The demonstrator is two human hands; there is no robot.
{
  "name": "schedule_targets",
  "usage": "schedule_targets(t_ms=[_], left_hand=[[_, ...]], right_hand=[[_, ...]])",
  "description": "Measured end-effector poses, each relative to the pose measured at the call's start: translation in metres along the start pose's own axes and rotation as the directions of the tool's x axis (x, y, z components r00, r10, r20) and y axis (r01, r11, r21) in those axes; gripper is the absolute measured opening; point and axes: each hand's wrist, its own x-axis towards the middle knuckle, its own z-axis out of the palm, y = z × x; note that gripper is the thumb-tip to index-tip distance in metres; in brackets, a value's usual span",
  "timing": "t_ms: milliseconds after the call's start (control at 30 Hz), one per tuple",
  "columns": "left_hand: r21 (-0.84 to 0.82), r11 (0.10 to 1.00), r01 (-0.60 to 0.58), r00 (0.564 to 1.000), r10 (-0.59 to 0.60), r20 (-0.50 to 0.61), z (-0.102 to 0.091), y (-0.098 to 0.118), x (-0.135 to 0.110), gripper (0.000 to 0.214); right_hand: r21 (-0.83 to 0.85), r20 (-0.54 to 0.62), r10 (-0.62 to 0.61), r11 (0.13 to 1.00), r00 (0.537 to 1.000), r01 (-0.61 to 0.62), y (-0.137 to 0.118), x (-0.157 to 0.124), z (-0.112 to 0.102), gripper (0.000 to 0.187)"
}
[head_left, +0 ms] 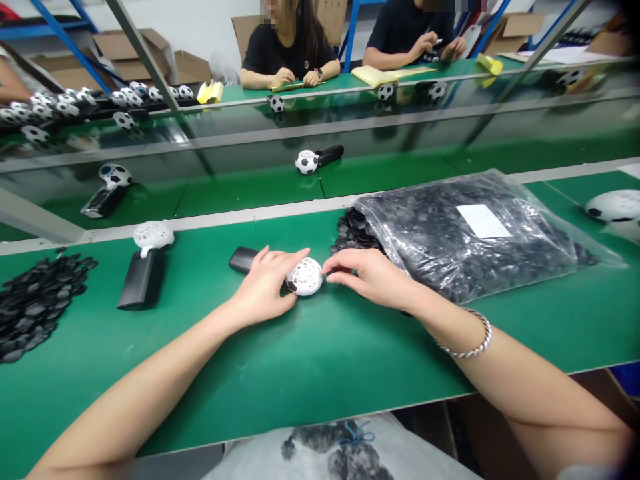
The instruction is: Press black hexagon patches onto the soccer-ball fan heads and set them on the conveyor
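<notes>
My left hand [267,283] is closed round a white soccer-ball-shaped piece [306,277] with an open lattice and a black patch. A black handle [241,259] joined to it pokes out on the left, partly behind my fingers. My right hand [367,275] is at the ball's right side, thumb and forefinger close together; whether a small part sits between the tips is too small to tell. Just behind that hand, black flat pieces [356,230] spill from the mouth of a clear plastic bag [450,267] full of them.
On the left lie a loose pile of black pieces [37,300] and another ball unit with black handle [141,279]. Beyond the metal edge, a green conveyor [240,180] carries a ball unit [307,162]. Two people sit across. A white ball-shaped item [615,205] is far right.
</notes>
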Motion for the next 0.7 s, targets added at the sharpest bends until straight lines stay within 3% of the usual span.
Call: schedule_targets(t_ms=[100,267,400,533,700], left_hand=[[-0.007,1.0,0.023,1.0,-0.023,-0.011,0.001,0.0,0.0,0.071],[0.005,0.999,0.037,0.999,-0.037,-0.032,0.004,0.002,0.001,0.07],[-0.001,0.999,0.037,0.999,-0.037,-0.029,0.004,0.002,0.001,0.07],[0.002,0.999,0.04,0.999,-0.04,-0.029,0.004,0.002,0.001,0.069],[0.003,0.999,0.044,0.998,-0.044,-0.034,0.004,0.003,0.002,0.07]], right_hand=[[0.071,-0.07,-0.021,0.997,0.997,0.026,-0.005,-0.002,0.004,0.01],[0.025,-0.221,-0.06,0.997,0.974,0.067,-0.007,-0.002,0.01,0.006],[0.132,-0.149,0.032,0.991,0.988,-0.012,-0.007,-0.003,0.012,0.005],[0.088,-0.118,-0.016,0.996,0.993,0.026,-0.01,-0.003,0.011,0.018],[0.11,-0.111,-0.022,0.993,0.994,0.034,-0.01,-0.003,0.012,0.009]])
